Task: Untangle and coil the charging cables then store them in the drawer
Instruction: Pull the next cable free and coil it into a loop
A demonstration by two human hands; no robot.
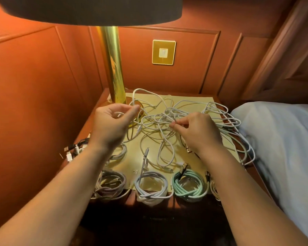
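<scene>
A tangle of white charging cables (167,118) spreads over the middle and right of the nightstand top (132,162). My left hand (112,123) pinches a raised white cable loop near the lamp base. My right hand (197,130) pinches a strand at the knot's middle. Along the front edge lie coiled cables: a grey coil (110,185), a white coil (151,187) and a mint-green coil (189,185). Another pale coil (214,189) is partly hidden by my right forearm. The drawer front below is dark and indistinct.
A brass lamp stem (114,68) stands at the back left under a dark shade (89,9). Black and white plugs (73,148) hang off the left edge. A white pillow (281,142) borders the right side. A gold wall switch (164,52) sits behind.
</scene>
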